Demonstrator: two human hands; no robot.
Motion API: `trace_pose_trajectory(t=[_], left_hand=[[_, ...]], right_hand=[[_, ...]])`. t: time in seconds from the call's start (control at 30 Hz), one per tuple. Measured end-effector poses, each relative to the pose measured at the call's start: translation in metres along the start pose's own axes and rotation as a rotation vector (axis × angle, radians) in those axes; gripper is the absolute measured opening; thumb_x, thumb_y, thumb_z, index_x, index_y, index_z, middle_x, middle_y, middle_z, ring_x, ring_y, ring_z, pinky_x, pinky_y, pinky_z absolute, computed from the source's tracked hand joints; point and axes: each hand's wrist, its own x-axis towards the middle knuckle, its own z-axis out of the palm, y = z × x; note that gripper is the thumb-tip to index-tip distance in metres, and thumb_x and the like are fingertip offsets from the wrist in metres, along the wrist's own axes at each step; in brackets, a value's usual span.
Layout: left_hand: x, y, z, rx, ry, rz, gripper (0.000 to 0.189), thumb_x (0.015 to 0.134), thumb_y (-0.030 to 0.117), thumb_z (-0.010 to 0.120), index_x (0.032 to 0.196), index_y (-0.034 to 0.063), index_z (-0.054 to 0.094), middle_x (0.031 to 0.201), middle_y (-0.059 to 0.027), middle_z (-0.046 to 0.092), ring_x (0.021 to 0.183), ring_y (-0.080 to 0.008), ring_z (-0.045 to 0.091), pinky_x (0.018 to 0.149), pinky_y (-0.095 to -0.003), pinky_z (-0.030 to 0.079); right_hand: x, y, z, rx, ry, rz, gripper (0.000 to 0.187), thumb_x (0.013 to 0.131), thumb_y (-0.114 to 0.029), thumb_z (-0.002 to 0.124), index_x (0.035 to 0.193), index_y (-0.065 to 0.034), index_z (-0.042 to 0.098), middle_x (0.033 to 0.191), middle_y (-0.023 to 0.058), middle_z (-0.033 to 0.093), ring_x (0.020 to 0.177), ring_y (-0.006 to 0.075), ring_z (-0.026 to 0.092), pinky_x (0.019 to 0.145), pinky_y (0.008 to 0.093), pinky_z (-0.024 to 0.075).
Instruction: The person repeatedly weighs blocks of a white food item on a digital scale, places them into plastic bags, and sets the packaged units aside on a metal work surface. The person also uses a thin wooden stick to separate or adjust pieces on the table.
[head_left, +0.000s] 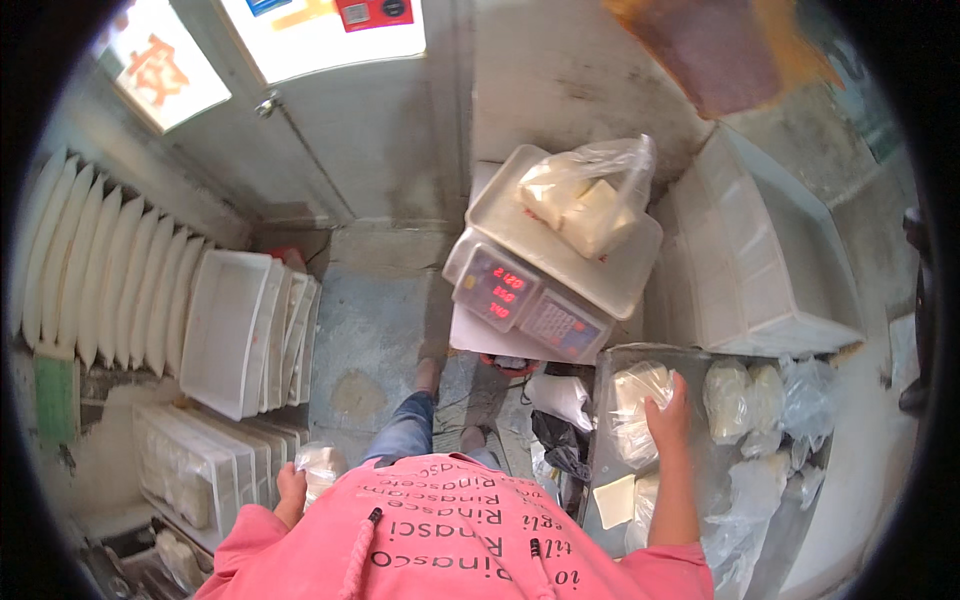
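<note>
My left hand (291, 484) is low at my left side, gripping a clear plastic bag (322, 466) with pale contents. My shirt partly hides that bag. Out to the right, my right hand (669, 416) grips the edge of another clear bag (634, 412) holding pale blocks, which lies on a grey metal counter (690, 465). A loose pale square slab (615, 501) lies nearer me, beside another bagged pack (642, 510). More filled bags (729, 401) and crumpled plastic bags (757, 487) lie farther right.
Ahead, a digital scale (495, 289) bears a metal pan (491, 202) with a bag of pale blocks (581, 202). A large white bin (765, 247) stands right of it. Stacked white crates (225, 330) and white sacks (112, 277) line the left. A door (337, 135) is ahead.
</note>
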Motion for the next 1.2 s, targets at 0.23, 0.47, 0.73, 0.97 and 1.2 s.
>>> trace_pose_trajectory(t=[0.23, 0.47, 0.73, 0.97, 1.2], left_hand=[[-0.033, -0.118, -0.002, -0.071, 0.12, -0.279, 0.02, 0.079, 0.018, 0.061, 0.088, 0.0002, 0.061, 0.087, -0.0249, 0.064, 0.088, -0.0442, 0.061, 0.075, -0.0489, 0.046], [0.081, -0.173, -0.045, -0.525, 0.332, -0.307, 0.024, 0.079, 0.022, 0.061, 0.088, -0.001, 0.06, 0.08, -0.0235, 0.062, 0.076, -0.0396, 0.06, 0.07, -0.0455, 0.045], [0.26, -0.174, -0.128, -1.15, 0.496, -0.393, 0.016, 0.084, 0.014, 0.059, 0.084, -0.0005, 0.054, 0.071, -0.0069, 0.056, 0.063, -0.0141, 0.054, 0.057, -0.0324, 0.045], [0.408, -0.249, -0.095, -0.968, 0.499, -0.599, 0.02, 0.085, 0.018, 0.061, 0.083, -0.0007, 0.054, 0.075, -0.0187, 0.062, 0.068, -0.0313, 0.062, 0.063, -0.0423, 0.047], [0.459, -0.309, -0.009, -0.916, 0.502, -0.798, 0.022, 0.084, 0.021, 0.063, 0.082, -0.0003, 0.055, 0.075, -0.0189, 0.062, 0.07, -0.035, 0.062, 0.064, -0.0434, 0.046]], right_hand=[[0.022, 0.023, 0.003, 0.279, -0.065, 0.027, 0.009, 0.076, -0.006, 0.059, 0.08, 0.0008, 0.062, 0.074, 0.0048, 0.06, 0.074, 0.0115, 0.05, 0.068, 0.0313, 0.0437], [-0.029, -0.206, 0.028, 0.279, -0.292, -0.027, 0.008, 0.079, -0.006, 0.058, 0.08, 0.0005, 0.063, 0.07, -0.0019, 0.057, 0.065, 0.008, 0.051, 0.059, 0.0262, 0.0417], [-0.114, -0.569, 0.277, 0.281, -0.737, -0.415, 0.011, 0.081, -0.009, 0.063, 0.077, 0.0017, 0.061, 0.068, -0.0022, 0.052, 0.067, 0.0079, 0.047, 0.058, 0.0266, 0.0389], [-0.227, -0.808, 0.574, 0.491, -0.955, -0.694, 0.017, 0.087, -0.012, 0.062, 0.074, -0.0013, 0.058, 0.063, -0.0049, 0.046, 0.059, 0.0047, 0.039, 0.051, 0.0247, 0.0318], [-0.336, -0.879, 0.783, 0.382, -1.081, -0.718, 0.018, 0.083, -0.015, 0.06, 0.087, 0.002, 0.065, 0.072, 0.0171, 0.063, 0.068, 0.0228, 0.058, 0.066, 0.0344, 0.0465]])
